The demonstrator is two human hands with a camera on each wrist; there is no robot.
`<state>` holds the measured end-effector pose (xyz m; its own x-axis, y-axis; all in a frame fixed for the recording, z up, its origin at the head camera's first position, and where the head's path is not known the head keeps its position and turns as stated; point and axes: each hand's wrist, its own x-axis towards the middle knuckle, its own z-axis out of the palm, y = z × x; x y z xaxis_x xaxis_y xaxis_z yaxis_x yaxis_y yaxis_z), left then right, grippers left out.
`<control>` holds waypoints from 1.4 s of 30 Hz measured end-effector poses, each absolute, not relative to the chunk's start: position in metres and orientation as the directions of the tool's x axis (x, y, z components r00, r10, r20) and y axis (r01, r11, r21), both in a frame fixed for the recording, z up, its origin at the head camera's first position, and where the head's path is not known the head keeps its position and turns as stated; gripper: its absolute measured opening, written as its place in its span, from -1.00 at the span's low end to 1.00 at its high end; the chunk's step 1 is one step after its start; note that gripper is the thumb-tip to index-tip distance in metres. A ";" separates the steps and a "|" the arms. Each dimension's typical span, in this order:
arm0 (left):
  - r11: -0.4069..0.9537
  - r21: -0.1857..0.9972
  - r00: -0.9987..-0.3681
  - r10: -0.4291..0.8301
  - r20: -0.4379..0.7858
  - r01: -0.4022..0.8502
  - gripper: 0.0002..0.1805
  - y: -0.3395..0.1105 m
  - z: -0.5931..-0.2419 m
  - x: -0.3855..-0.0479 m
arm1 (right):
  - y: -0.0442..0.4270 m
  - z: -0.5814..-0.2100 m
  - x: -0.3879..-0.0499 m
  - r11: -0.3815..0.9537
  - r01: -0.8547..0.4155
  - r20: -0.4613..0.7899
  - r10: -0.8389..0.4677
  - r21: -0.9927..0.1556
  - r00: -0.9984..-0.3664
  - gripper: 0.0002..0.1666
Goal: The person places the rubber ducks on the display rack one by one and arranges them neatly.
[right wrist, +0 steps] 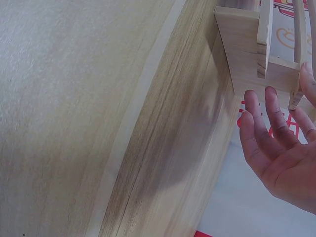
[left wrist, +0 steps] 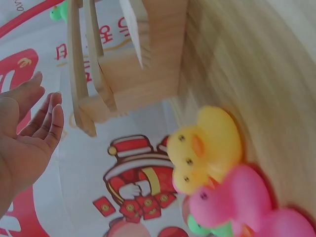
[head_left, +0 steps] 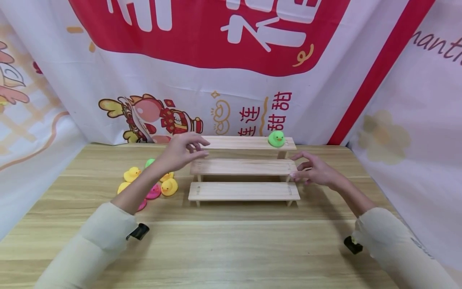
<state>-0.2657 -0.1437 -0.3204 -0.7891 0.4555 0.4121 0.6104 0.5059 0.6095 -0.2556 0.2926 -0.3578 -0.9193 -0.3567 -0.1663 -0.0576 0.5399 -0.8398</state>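
At L end of wooden shelf (head_left: 244, 191), nr top plank (head_left: 234, 142), L hand (head_left: 179, 151) is relaxed, holding nothing; R hand (head_left: 315, 172) loose too, nr R end of mid plank (head_left: 244, 167), contact unclear. One green duck (head_left: 276, 139) on top plank, R side; yellow ducks (head_left: 169, 187) & pink ducks (head_left: 154, 192) on counter (head_left: 231, 249), L of shelf.

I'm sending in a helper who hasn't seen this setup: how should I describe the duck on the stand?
At the back of the wooden table is a three-tiered wooden stand. Look toward the right end of its top tier, as the person sees it. The green duck sits there alone, while the other ducks cluster on the table to the left.
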 end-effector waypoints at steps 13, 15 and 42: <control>0.592 0.593 -0.837 0.409 0.363 0.546 -0.75 -0.186 -0.329 -0.258 | 0.294 -0.359 -0.256 0.515 -0.066 -0.149 -0.366 -0.855 -0.919 -0.35; 0.605 0.581 -0.839 0.403 0.367 0.544 -0.75 -0.193 -0.331 -0.258 | 0.294 -0.359 -0.257 0.513 -0.070 -0.145 -0.367 -0.856 -0.919 -0.35; 0.846 0.492 -0.978 0.191 0.082 0.206 -0.54 -0.315 -0.366 -0.264 | 0.293 -0.358 -0.256 0.518 -0.058 -0.157 -0.361 -0.854 -0.919 -0.35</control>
